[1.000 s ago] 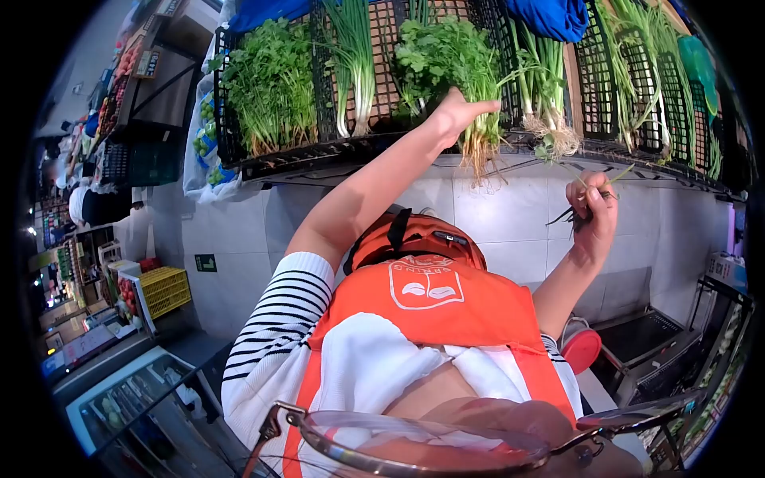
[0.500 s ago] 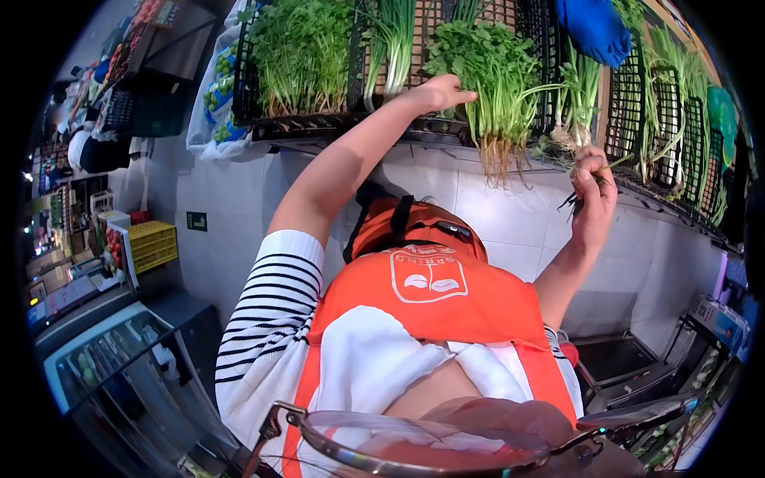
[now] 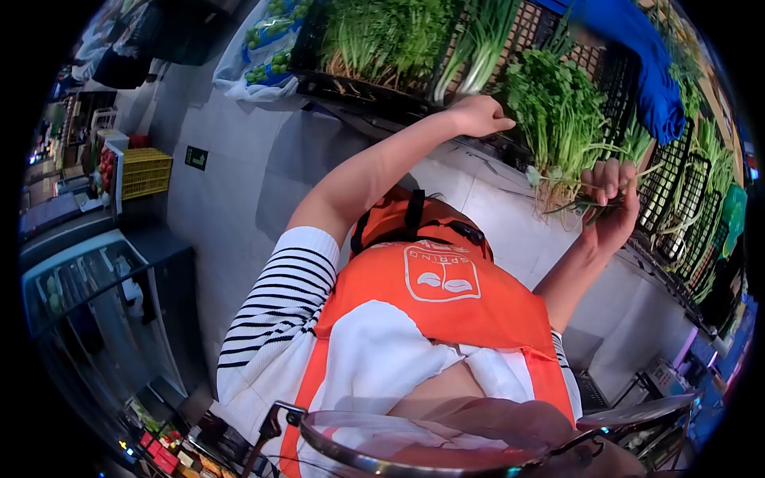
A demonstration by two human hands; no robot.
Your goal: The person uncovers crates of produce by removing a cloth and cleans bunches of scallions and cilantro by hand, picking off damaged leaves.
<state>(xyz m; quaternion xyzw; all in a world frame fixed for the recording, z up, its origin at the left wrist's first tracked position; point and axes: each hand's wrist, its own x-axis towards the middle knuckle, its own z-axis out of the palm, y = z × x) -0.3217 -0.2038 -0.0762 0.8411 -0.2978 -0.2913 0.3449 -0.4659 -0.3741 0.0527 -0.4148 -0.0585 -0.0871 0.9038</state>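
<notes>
Reaching left hand (image 3: 481, 116): one, toward 1 o'clock, fingers mostly curled with one extended toward the leafy bunch; whether it touches the stems or grips anything, I cannot tell.
Right hand (image 3: 612, 188): one, between 2 and 3 o'clock, grip closed, fingertips pinching thin green strands (image 3: 594, 207) beside the roots of the bunch.
Leafy bunch (image 3: 558, 111): one, at 2 o'clock, between the hands, leaves toward the crates, pale stems and brownish roots hanging over the front edge.
Herb crate (image 3: 358, 89): one black crate at 12 o'clock, packed with leafy green stems, roots toward the front; stems too dense to count.
Scallion crate (image 3: 526, 32): one black mesh crate at 1 o'clock, holding long green scallions (image 3: 482, 60) with white ends; exact number unclear.
Right-side crates (image 3: 665, 171): black mesh, near 3 o'clock, at least two, with long green stalks in them.
Blue cloth (image 3: 657, 99): one, at 2 o'clock, draped over the crates.
Plastic bag (image 3: 231, 76): at 11 o'clock, beside the herb crate, with packs of round green produce (image 3: 279, 62) on it.
Yellow crate (image 3: 146, 172): one, between 9 and 10 o'clock, contents too small to tell.
</notes>
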